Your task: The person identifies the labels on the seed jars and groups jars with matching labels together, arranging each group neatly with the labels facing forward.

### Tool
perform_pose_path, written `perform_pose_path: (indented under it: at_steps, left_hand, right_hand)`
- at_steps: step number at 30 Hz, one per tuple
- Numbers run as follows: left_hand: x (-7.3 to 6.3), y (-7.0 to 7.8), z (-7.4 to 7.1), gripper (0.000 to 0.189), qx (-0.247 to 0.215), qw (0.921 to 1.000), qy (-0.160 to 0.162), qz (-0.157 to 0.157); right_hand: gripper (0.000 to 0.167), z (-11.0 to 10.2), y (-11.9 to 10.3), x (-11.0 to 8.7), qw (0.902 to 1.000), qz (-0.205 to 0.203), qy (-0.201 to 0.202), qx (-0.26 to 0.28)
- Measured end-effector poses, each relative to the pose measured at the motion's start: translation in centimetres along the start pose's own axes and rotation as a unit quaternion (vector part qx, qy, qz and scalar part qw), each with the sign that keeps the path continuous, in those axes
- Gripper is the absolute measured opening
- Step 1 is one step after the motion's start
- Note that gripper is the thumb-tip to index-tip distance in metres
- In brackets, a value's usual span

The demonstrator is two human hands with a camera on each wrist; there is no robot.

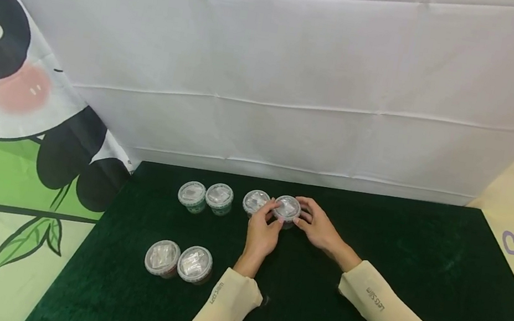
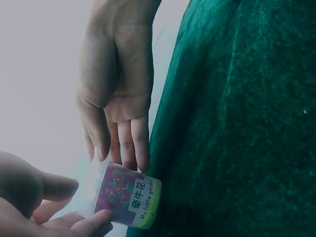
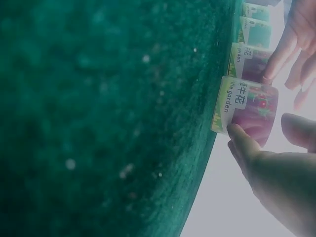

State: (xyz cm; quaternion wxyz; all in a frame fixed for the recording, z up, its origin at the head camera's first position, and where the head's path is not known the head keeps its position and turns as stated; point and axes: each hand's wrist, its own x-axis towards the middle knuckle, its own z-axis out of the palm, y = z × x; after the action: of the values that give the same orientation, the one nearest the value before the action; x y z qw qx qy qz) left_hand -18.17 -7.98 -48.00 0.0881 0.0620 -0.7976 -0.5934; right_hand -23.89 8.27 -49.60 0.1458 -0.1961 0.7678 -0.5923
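Both hands are at a lidded plastic cup (image 1: 287, 208) in the back row of the table. Its purple label, seen in the left wrist view, shows red flowers and the words "My little garden". My left hand (image 1: 262, 235) holds its left side, the index finger near the lid's edge. From the right, my right hand (image 1: 321, 231) holds it with thumb and fingers spread around its side. A second cup (image 1: 255, 201) with a similar purple label stands just left of it, partly behind the left hand. In the right wrist view the two purple cups are side by side.
Left along the back row stand two green-labelled cups, one cup (image 1: 192, 195) beside another cup (image 1: 219, 197). Nearer the front, a cup (image 1: 162, 258) and a cup (image 1: 195, 264) sit side by side. Dark green cloth (image 1: 397, 295) covers the table; a white sheet (image 1: 300, 77) hangs behind.
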Motion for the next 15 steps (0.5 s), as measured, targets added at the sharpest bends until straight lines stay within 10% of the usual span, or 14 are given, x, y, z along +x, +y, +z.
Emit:
perform_pose_path:
  at_steps: [15]
  left_hand:
    - [-0.8, 1.0, -1.5, 0.038, 0.016, 0.9997, -0.017, 0.001]
  right_hand:
    - [0.057, -0.8, -0.5, -0.8, 0.9992, -0.008, -0.010, -0.038]
